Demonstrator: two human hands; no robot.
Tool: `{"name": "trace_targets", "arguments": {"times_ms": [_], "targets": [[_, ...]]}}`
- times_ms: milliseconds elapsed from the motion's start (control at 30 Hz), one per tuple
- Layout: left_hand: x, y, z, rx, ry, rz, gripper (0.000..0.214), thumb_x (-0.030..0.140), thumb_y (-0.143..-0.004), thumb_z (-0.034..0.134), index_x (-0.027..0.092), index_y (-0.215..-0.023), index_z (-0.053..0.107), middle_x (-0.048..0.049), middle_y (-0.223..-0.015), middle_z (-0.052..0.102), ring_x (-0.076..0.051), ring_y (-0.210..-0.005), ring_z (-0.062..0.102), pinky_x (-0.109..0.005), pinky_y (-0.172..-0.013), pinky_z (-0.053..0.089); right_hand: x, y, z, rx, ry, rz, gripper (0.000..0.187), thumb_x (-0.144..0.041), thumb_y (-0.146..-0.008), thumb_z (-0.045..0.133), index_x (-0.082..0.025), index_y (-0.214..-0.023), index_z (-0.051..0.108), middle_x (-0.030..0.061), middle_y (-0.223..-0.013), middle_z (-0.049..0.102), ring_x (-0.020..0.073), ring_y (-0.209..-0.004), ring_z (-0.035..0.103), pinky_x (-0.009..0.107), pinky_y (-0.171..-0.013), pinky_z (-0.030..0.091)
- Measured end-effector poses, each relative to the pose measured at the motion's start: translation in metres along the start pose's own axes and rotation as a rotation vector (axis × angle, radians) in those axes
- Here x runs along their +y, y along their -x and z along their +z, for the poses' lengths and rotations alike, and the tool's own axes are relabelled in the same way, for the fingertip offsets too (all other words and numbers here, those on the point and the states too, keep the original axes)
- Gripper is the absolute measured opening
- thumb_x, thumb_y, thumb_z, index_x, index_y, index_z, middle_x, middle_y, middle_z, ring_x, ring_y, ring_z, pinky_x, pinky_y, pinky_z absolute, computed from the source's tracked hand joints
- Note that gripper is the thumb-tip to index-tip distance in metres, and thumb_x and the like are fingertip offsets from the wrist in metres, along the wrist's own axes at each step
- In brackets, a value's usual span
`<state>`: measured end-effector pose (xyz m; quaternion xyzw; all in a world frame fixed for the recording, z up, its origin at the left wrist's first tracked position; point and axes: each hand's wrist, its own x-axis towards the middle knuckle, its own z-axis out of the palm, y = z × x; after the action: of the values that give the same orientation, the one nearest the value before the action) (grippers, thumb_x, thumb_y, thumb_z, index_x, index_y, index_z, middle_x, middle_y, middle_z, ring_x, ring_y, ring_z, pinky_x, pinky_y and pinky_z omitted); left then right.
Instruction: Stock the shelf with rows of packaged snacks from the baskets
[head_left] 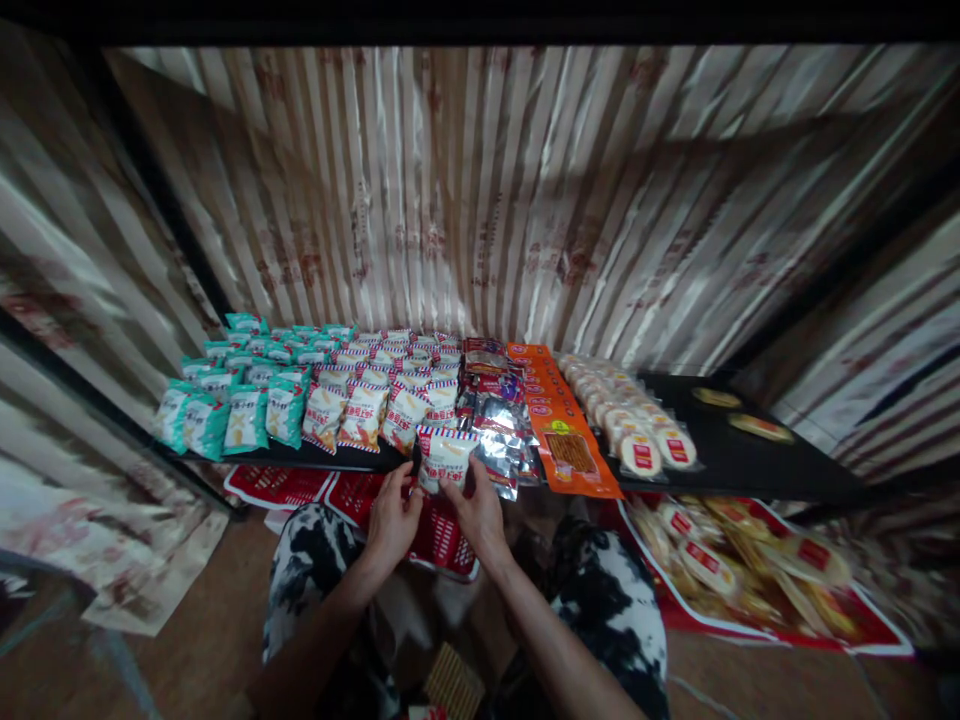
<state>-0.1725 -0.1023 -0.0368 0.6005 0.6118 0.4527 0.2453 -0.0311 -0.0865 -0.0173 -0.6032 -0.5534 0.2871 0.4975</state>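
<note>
My left hand (391, 520) and my right hand (475, 510) meet at the front edge of a low black shelf (750, 462). Both pinch the lower edge of one white snack packet with a red and blue striped top (446, 455). This packet stands at the front of a block of like striped packets (379, 395). To its right lie shiny silver and dark packets (499, 425). Teal packets (229, 400) fill the shelf's left end.
A long orange packet (566, 425) and rows of round pastries in clear wrap (634, 415) lie right of centre. Red baskets (360, 495) sit under the shelf. A red tray of pastries (750, 570) rests on the floor at right. Striped curtain hangs behind.
</note>
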Motion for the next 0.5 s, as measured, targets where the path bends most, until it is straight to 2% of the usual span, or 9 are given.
{"name": "trace_targets", "arguments": {"times_ms": [133,233,367,500], "targets": [[-0.003,-0.021,-0.007,0.154,-0.256,0.130,0.034,0.013,-0.078,0.046,0.018,-0.109,0.059,-0.0113,-0.120,0.054,-0.025,-0.115,0.048,-0.044,-0.097,0.043,0.001,-0.020,0.010,0.053,0.091,0.000,0.055,-0.039,-0.073,0.057,-0.014,-0.121,0.051,0.0131,-0.114,0.061,0.0275,-0.105,0.057,0.043,-0.091,0.043],[-0.004,-0.037,-0.012,0.203,-0.386,0.232,0.034,0.012,-0.079,0.046,0.018,-0.110,0.060,-0.0126,-0.126,0.046,-0.028,-0.123,0.039,-0.046,-0.100,0.041,0.002,-0.031,0.016,0.072,0.117,-0.012,0.057,-0.040,-0.074,0.055,-0.012,-0.123,0.049,0.0149,-0.115,0.060,0.0270,-0.104,0.057,0.041,-0.091,0.043],[-0.011,-0.056,-0.013,0.171,-0.459,0.345,0.040,0.009,-0.078,0.046,0.019,-0.115,0.057,-0.0125,-0.138,0.032,-0.031,-0.133,0.022,-0.049,-0.104,0.034,0.003,-0.037,0.022,0.088,0.179,-0.025,0.057,-0.042,-0.075,0.055,-0.010,-0.122,0.049,0.0155,-0.113,0.061,0.0273,-0.104,0.057,0.042,-0.091,0.042],[-0.023,-0.069,-0.011,0.090,-0.466,0.417,0.051,0.007,-0.076,0.045,0.019,-0.126,0.048,-0.0123,-0.146,0.022,-0.032,-0.136,0.015,-0.054,-0.106,0.028,0.004,-0.037,0.028,0.104,0.236,-0.056,0.057,-0.043,-0.077,0.054,-0.011,-0.124,0.047,0.0162,-0.115,0.059,0.0276,-0.105,0.056,0.043,-0.091,0.042]]}}
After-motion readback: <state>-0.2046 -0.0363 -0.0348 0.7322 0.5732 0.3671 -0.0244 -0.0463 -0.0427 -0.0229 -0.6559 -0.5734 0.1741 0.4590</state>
